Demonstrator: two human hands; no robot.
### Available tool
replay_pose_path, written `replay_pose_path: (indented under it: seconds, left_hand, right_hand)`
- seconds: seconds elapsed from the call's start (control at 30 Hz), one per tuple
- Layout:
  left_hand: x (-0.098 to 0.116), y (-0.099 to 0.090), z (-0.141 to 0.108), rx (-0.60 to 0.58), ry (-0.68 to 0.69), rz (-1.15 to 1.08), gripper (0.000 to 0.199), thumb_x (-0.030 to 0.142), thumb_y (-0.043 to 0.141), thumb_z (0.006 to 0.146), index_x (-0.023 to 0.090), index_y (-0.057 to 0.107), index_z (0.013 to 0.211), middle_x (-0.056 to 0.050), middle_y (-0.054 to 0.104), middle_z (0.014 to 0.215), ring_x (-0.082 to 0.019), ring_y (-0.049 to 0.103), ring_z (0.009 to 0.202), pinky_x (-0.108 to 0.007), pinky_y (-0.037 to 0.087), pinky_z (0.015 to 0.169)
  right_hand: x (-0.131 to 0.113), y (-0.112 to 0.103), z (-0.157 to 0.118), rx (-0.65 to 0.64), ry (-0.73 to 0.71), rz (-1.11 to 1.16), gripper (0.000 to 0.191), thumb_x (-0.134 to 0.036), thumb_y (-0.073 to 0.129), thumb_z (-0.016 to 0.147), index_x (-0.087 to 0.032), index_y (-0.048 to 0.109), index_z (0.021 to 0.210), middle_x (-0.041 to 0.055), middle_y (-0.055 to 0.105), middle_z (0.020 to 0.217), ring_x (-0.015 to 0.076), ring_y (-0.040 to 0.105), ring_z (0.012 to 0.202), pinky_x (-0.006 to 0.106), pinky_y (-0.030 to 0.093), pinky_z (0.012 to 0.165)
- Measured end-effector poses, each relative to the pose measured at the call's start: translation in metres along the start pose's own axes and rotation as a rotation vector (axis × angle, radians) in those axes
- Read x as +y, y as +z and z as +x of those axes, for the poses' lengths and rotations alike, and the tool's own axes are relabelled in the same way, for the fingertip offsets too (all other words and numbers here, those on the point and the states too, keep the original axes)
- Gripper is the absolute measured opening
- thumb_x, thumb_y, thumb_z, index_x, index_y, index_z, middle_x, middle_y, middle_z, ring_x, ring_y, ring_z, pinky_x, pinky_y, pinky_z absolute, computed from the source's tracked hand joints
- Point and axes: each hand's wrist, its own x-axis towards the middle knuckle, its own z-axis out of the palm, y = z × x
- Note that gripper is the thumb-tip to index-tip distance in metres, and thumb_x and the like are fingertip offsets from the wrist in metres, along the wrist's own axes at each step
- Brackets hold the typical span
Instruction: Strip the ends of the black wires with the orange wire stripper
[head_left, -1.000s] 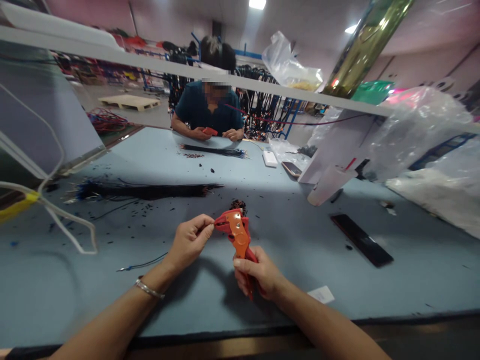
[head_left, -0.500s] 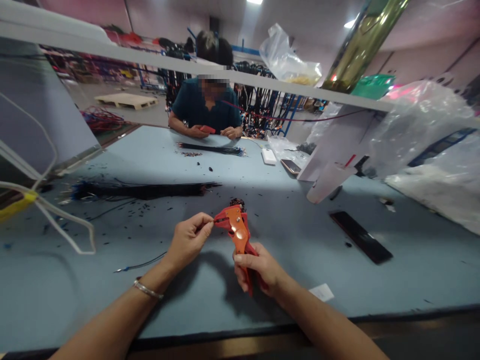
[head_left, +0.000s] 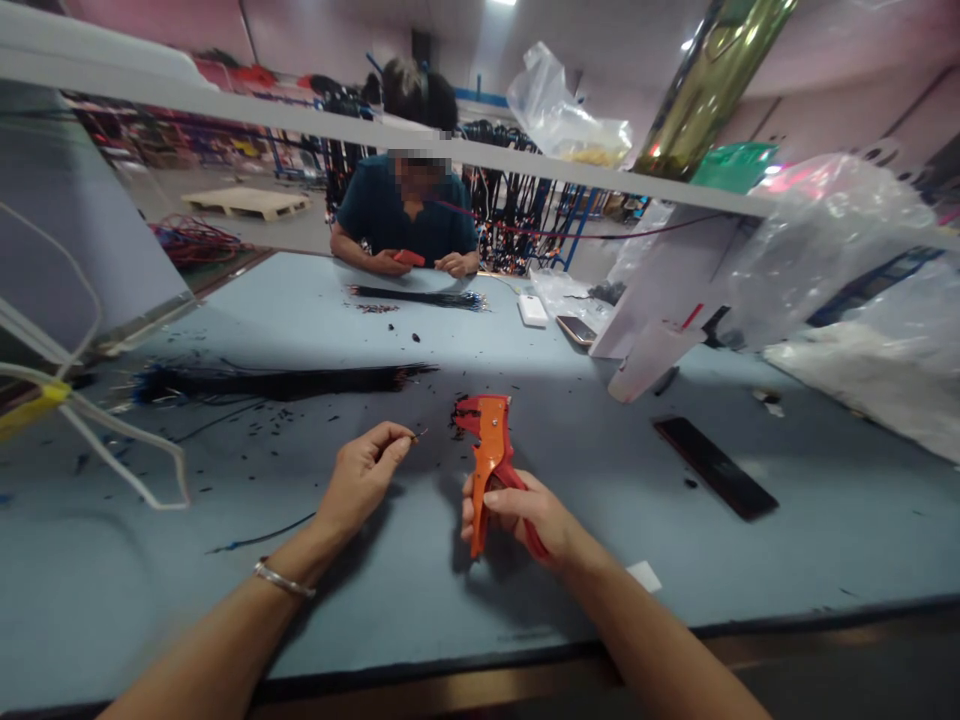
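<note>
My left hand point(head_left: 369, 468) pinches a thin black wire point(head_left: 271, 536) close to its tip, which pokes out past the fingertips. The rest of the wire runs back under my wrist to a blue-and-silver end on the table. Wrapped in my right hand point(head_left: 517, 515) are orange and red wire strippers point(head_left: 491, 445), held upright with the jaws pointing left. A gap separates the jaws from the wire tip. Small dark scraps point(head_left: 459, 418) lie around the jaws. Behind my left hand lies a long bundle of black wires point(head_left: 292, 381).
Across the table point(head_left: 577, 480) a person point(head_left: 409, 215) holds a red tool near a second wire bundle point(head_left: 420, 297). A black phone point(head_left: 716, 467) and a cup with a red straw point(head_left: 652, 360) stand right. White cables point(head_left: 176, 470) hang left; a shelf bar point(head_left: 510, 160) crosses above.
The wire tip has come out of the strippers' jaws. My left hand has moved slightly left, and the strippers have shifted right and turned more upright.
</note>
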Motion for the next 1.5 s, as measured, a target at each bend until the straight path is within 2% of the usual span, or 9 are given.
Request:
replay_pose_path:
  seconds: [0.23,0.53,0.63,0.73,0.87,1.0,1.2,1.37,1.5]
  left_hand:
    - [0.001,0.001,0.001,0.008,-0.008,0.035,0.024,0.038,0.051,0.082,0.018,0.059,0.072,0.003,0.052,0.061,-0.013,0.043,0.059,-0.023,0.035,0.056]
    - [0.008,0.004,-0.003,-0.019,-0.035,-0.048,0.024,0.039,0.054,0.079,0.018,0.056,0.067,0.004,0.046,0.060,-0.012,0.039,0.057,-0.023,0.033,0.055]
    - [0.009,0.007,-0.005,-0.063,-0.050,-0.090,0.025,0.039,0.055,0.079,0.018,0.056,0.067,0.005,0.044,0.059,-0.012,0.038,0.056,-0.023,0.033,0.055]
    - [0.011,0.011,-0.006,-0.097,-0.057,-0.110,0.025,0.039,0.056,0.079,0.018,0.057,0.066,0.004,0.047,0.059,-0.012,0.040,0.056,-0.023,0.034,0.056]
    - [0.012,0.015,-0.007,-0.124,-0.082,-0.269,0.024,0.040,0.060,0.077,0.017,0.062,0.071,0.000,0.059,0.066,-0.016,0.052,0.066,-0.025,0.041,0.064]
    - [0.010,0.018,-0.009,-0.133,-0.151,-0.498,0.019,0.035,0.067,0.072,0.017,0.065,0.077,-0.002,0.067,0.074,-0.016,0.058,0.070,-0.026,0.046,0.070]
    - [0.012,0.020,-0.011,-0.101,-0.202,-0.572,0.012,0.026,0.069,0.067,0.016,0.063,0.072,0.002,0.064,0.068,-0.012,0.053,0.061,-0.022,0.045,0.062]
    - [0.008,0.020,-0.010,-0.066,-0.231,-0.567,0.015,0.027,0.069,0.067,0.016,0.061,0.073,0.002,0.061,0.066,-0.011,0.051,0.058,-0.021,0.044,0.057]
    - [0.010,0.020,-0.011,-0.108,-0.242,-0.553,0.018,0.030,0.071,0.066,0.017,0.061,0.073,0.001,0.062,0.067,-0.012,0.054,0.059,-0.023,0.045,0.059]
  right_hand:
    - [0.001,0.002,0.000,-0.036,0.056,-0.079,0.033,-0.031,0.071,0.068,-0.011,0.061,0.093,0.0077,0.068,0.080,0.0201,0.067,0.067,0.032,0.053,0.062]
    - [-0.006,0.005,0.000,0.024,-0.023,-0.321,0.030,-0.031,0.065,0.069,-0.014,0.058,0.092,0.0060,0.065,0.083,0.0173,0.063,0.068,0.030,0.050,0.061]
    - [-0.010,0.009,-0.003,0.077,-0.107,-0.549,0.020,-0.027,0.059,0.073,-0.016,0.058,0.089,0.0046,0.064,0.081,0.0165,0.060,0.067,0.029,0.047,0.062]
    - [-0.011,0.014,-0.006,0.188,-0.236,-0.890,0.015,-0.023,0.055,0.074,-0.017,0.059,0.087,0.0028,0.065,0.079,0.0156,0.057,0.067,0.028,0.044,0.065]
    - [-0.006,0.018,-0.007,0.322,-0.413,-1.345,0.031,-0.021,0.053,0.071,-0.016,0.059,0.101,0.0069,0.066,0.089,0.0196,0.058,0.074,0.031,0.043,0.069]
    - [0.005,0.014,-0.003,0.358,-0.479,-1.646,0.046,-0.023,0.057,0.066,-0.015,0.057,0.111,0.0113,0.065,0.099,0.0239,0.058,0.082,0.034,0.044,0.074]
    - [0.008,0.011,-0.001,0.380,-0.603,-1.749,0.048,-0.020,0.056,0.066,-0.011,0.057,0.113,0.0126,0.064,0.099,0.0251,0.056,0.082,0.036,0.044,0.075]
    - [0.009,0.011,0.000,0.369,-0.644,-1.759,0.045,-0.020,0.053,0.067,-0.012,0.058,0.110,0.0124,0.064,0.096,0.0246,0.056,0.080,0.036,0.043,0.074]
    - [0.010,0.010,0.000,0.369,-0.673,-1.752,0.043,-0.020,0.053,0.069,-0.012,0.056,0.111,0.0123,0.063,0.096,0.0248,0.056,0.083,0.037,0.042,0.075]
